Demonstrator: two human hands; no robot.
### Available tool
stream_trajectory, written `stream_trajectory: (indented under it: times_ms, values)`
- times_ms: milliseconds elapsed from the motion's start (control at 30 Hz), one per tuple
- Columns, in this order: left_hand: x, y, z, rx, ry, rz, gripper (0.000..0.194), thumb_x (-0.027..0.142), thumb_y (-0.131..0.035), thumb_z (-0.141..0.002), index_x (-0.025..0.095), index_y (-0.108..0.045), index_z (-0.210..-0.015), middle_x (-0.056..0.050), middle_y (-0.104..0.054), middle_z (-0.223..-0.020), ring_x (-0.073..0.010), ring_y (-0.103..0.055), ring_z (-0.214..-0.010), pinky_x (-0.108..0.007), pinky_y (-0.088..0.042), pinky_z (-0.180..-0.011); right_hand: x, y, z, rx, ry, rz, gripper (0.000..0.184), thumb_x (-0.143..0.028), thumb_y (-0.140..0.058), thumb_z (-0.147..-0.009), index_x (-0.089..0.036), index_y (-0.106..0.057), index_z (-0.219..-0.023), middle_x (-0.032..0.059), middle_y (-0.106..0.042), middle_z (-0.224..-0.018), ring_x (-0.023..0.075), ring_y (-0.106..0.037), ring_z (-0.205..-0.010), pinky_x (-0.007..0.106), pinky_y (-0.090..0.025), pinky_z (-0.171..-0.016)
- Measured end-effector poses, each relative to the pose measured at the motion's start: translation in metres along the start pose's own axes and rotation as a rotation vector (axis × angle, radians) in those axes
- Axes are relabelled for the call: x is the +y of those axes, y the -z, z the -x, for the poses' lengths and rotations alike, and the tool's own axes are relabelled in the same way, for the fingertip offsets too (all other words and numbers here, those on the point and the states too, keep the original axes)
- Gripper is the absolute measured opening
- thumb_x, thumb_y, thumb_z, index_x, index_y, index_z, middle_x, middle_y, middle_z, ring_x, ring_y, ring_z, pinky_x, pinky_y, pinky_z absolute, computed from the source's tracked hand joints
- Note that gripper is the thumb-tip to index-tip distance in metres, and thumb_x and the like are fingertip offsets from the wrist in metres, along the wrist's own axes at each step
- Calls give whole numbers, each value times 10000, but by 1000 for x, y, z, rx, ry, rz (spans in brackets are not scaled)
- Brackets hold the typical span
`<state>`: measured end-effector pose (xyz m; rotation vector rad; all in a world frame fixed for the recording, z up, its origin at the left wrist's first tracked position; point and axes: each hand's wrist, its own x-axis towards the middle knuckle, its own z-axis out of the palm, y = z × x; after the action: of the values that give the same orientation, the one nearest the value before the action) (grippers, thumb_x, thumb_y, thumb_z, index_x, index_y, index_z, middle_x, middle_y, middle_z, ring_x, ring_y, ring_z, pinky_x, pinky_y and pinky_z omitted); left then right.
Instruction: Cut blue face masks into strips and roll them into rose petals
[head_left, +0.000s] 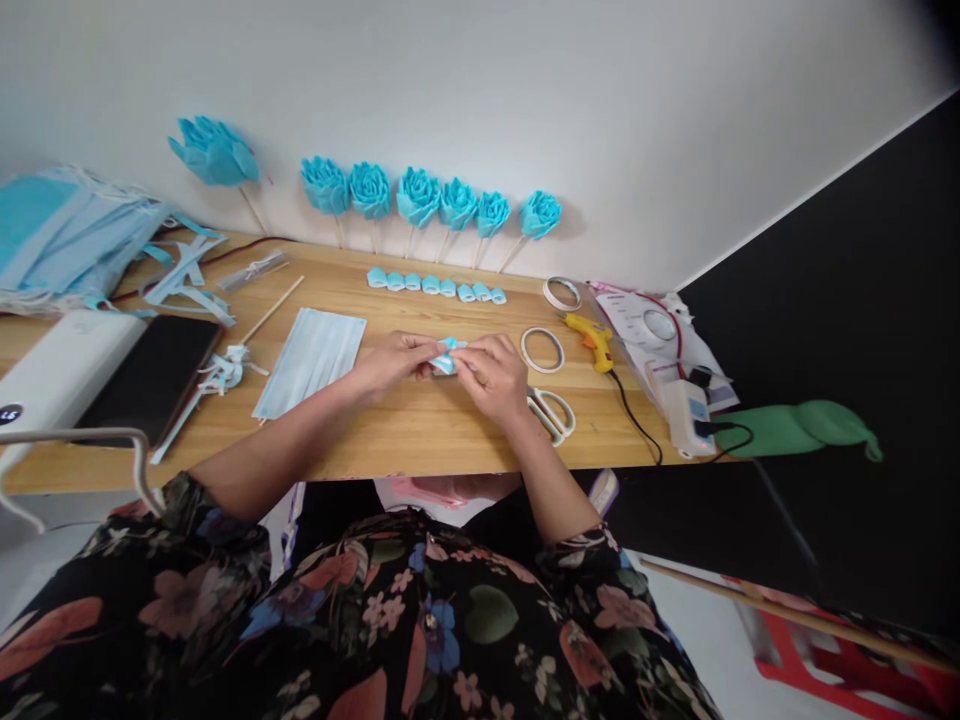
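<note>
Fabric piece [444, 364] in closed pinch grip of left hand [391, 363] and right hand [498, 378]; likely light, soft, best held by edges.

The table [420, 430] is smooth, lightly glossy wood; the far flowers [418, 198] look like matt, pleated cloth.

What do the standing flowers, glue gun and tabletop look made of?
Flowers: probably matte nonwoven cloth or paper, with soft folds. Glue gun: likely smooth plastic, from its moulded yellow body. Tabletop: wood or wood-look laminate, satin, with visible grain.
</note>
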<state>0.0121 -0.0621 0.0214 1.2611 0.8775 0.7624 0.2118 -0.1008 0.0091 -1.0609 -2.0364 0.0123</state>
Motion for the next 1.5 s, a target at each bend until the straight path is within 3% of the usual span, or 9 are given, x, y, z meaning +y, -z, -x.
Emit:
stream_trajectory:
  times_ms: [100, 267, 433, 633, 867, 1067, 1300, 1500]
  values:
    - [-3, 2, -3, 18, -1, 18, 398, 553, -760, -728, 179, -677, -621, -14, -582, -568, -115, -471, -540, -267, -348, -546, -6, 6, -5, -9, -40, -72, 221, -298, -568, -978, -268, -777, -1044, 61, -695, -956, 219, -633, -939, 402, -521, -865]
    - [-6, 3, -4, 29, -32, -53, 409, 566, -723, -770, 178, -692, -644, -16, -578, -560, -116, -468, -536, -263, -342, -538, -6, 9, -17, -12, -355, -339, 254, -363, -567, -968, -255, -726, -1133, 54, -713, -1059, 200, -647, -1005, 345, -544, -839]
    - [-6, 3, -5, 11, -53, -122, 464, 623, -722, -757, 175, -675, -644, -4, -556, -546, -116, -458, -535, -262, -343, -538, 3, -4, -24, -157, -530, -574, 417, -355, -641, -878, -240, -651, -1279, 3, -685, -920, 154, -651, -861, 292, -539, -775]
    - [-9, 3, -7, 22, -133, -99, 410, 571, -786, -706, 178, -670, -711, 23, -576, -642, -105, -445, -606, -252, -336, -587, 5, -14, -27, -136, -539, -654, 431, -305, -640, -851, -238, -660, -1276, -11, -660, -890, 139, -628, -822, 288, -520, -772]
    - [-16, 7, -12, 11, -127, -106, 328, 467, -788, -699, 182, -626, -694, 35, -537, -644, -107, -441, -620, -264, -332, -615, 9, -22, -27, -112, -533, -732, 428, -419, -671, -884, -251, -676, -1277, -9, -660, -860, 144, -610, -773, 300, -521, -757]
    - [-22, 6, -13, 47, -118, -117, 341, 481, -785, -711, 178, -631, -695, 30, -556, -643, -114, -472, -622, -266, -348, -614, 8, -23, -24, -46, -571, -757, 441, -539, -560, -964, -241, -695, -1259, 9, -679, -866, 150, -624, -774, 311, -548, -773]
    - [-23, 6, -12, 7, -116, -180, 360, 499, -786, -760, 189, -626, -671, 22, -572, -633, -133, -525, -632, -271, -373, -608, 4, -28, -15, 4, -554, -675, 376, -414, -694, -868, -248, -740, -1203, -6, -653, -873, 129, -594, -760, 271, -515, -715]
    - [-15, 6, -12, 59, -139, -84, 357, 517, -807, -714, 192, -715, -830, 4, -660, -753, -115, -527, -640, -266, -417, -635, 8, -26, -16, 81, -605, -682, 399, -478, -714, -852, -245, -731, -1176, 10, -670, -867, 151, -606, -767, 286, -532, -699]
